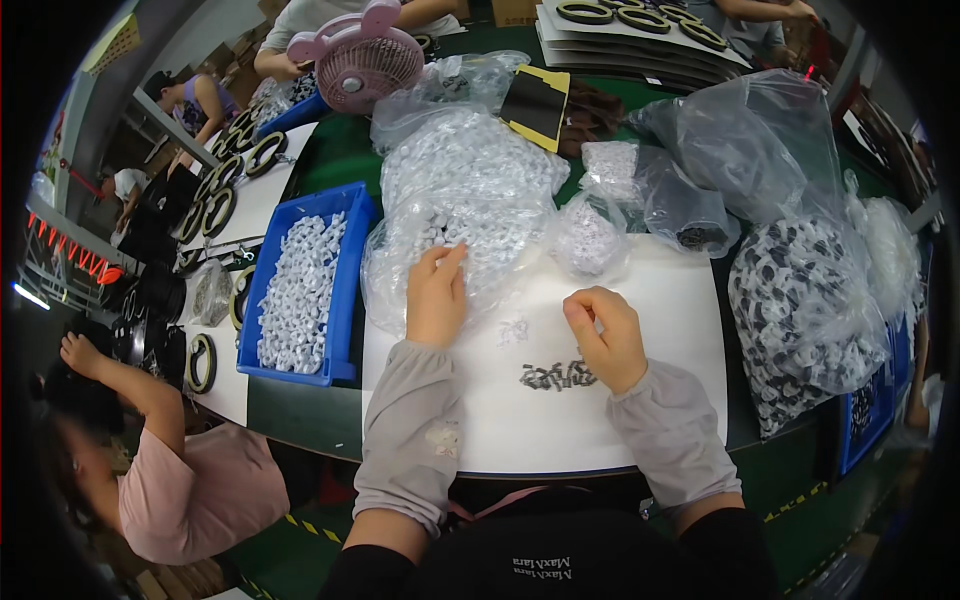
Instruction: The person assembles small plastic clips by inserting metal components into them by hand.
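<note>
My left hand [437,297] reaches to the mouth of a large clear plastic bag [400,270] full of small white plastic parts [445,228]. Its fingers are stretched out and a little apart, and no part shows between them. Over the white work surface [650,440], my right hand [608,340] is closed, thumb against curled fingers; whatever it may hold is hidden. Just below that hand lies a small pile of dark metal-looking pieces [548,376]. A few tiny whitish, translucent pieces [513,330] are scattered between the hands.
A blue bin [345,290] of white parts stands at left. Small bags of pale pieces [590,240] sit beyond my right hand. A big bag of black and white parts [800,310] stands at right. At the back is a pink fan [356,60]; a co-worker in pink [205,490] sits left.
</note>
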### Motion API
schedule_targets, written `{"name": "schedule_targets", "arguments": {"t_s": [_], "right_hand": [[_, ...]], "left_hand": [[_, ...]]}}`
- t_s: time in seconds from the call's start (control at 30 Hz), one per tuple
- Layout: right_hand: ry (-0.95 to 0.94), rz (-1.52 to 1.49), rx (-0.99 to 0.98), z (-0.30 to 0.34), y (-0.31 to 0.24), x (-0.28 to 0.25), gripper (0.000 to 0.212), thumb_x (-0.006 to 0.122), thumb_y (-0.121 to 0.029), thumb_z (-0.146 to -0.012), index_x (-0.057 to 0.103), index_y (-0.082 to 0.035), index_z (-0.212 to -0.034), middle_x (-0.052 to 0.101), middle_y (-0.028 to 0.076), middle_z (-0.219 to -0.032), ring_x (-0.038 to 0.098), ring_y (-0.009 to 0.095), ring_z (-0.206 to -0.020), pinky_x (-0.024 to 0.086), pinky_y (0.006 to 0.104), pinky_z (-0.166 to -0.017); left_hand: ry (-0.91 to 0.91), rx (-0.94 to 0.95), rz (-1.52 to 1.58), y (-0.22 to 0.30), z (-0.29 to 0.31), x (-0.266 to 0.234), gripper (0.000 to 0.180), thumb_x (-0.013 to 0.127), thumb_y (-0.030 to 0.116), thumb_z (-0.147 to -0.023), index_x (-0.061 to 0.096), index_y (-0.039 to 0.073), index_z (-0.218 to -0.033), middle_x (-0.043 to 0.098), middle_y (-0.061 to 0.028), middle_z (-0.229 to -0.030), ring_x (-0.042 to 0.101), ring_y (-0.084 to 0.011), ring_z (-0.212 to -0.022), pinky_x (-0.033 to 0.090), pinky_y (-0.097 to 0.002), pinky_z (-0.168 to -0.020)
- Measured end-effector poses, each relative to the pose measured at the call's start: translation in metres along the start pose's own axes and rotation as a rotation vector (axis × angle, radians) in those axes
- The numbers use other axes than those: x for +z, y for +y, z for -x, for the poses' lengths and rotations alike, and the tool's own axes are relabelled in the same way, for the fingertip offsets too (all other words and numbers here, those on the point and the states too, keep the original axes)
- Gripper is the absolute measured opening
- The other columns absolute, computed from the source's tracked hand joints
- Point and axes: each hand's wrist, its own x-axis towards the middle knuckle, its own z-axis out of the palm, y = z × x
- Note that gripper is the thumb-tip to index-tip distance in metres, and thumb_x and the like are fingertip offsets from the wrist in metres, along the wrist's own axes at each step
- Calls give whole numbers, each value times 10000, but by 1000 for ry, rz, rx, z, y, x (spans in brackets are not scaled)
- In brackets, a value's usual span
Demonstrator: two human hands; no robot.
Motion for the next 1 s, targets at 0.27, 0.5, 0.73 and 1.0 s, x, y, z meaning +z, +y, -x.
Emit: {"name": "schedule_targets", "arguments": {"t_s": [0.27,0.5,0.73,1.0], "right_hand": [[-151,163,141,-10,16,-25,95,641,-117,-779,616,-29,-753,589,84,-693,541,219,-586,422,325,-536],[-625,222,132,-8,25,-40,125,668,-201,-710,626,-83,-707,594,62,-719,587,238,-701,456,343,-636],[-665,274,91,-1,18,-26,83,652,-167,-700,605,-100,-712,588,35,-735,570,240,-728,423,353,-681],[-511,160,100,0,21,-25,54,632,-73,-681,598,-45,-711,590,90,-738,591,257,-688,478,347,-630]], "left_hand": [[-141,-134,-121,6,2,-8,271,540,24,-829,591,53,-1094,563,-171,-920,550,-333,-867,449,-369,-751],[-170,-229,3,1,7,-15,152,552,53,-832,563,8,-977,558,-181,-923,559,-336,-846,450,-378,-736],[58,-417,396,12,0,-32,217,535,136,-902,547,12,-1081,513,-47,-789,494,-150,-713,421,-270,-640],[-68,-536,1698,48,5,-31,219,441,161,-960,465,72,-1160,494,-12,-791,425,-108,-698,373,-249,-647]]}}
